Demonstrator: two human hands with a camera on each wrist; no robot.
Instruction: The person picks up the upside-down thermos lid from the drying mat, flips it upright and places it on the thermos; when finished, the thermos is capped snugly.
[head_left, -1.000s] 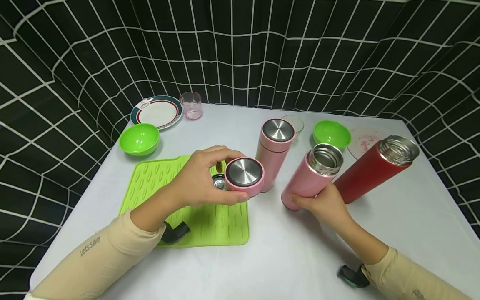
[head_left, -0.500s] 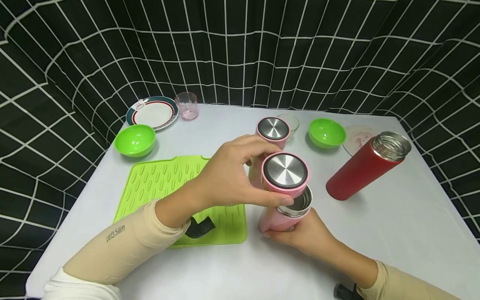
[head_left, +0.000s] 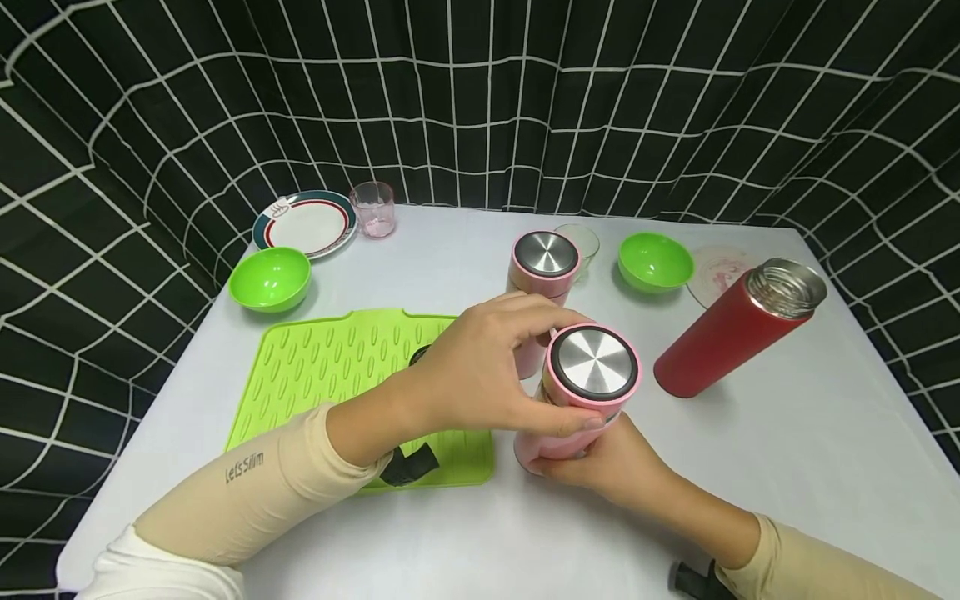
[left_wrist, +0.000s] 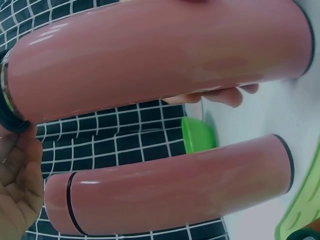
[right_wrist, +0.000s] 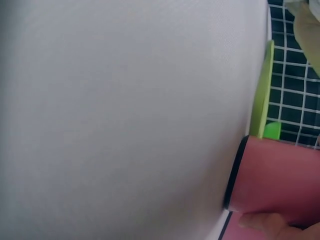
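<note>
My left hand pinches a pink lid with a brushed steel top, thumb on the near side and fingers behind. The lid sits right at the mouth of a pink thermos; in the left wrist view, a band of bare metal shows at that thermos's neck. Low on the body of this thermos, my right hand grips it from the right. Just behind stands a second pink thermos with its lid on. To the right is a red thermos, its steel mouth uncovered.
A lime-green drying mat lies at the left, with a dark round object partly hidden by the left arm. Behind are green bowls, a plate, a pink glass, a clear glass and a clear plate.
The right hand brought the open pink thermos leftward, away from the red one. The left hand carried the lid right from above the mat, then lowered it onto the thermos mouth.
</note>
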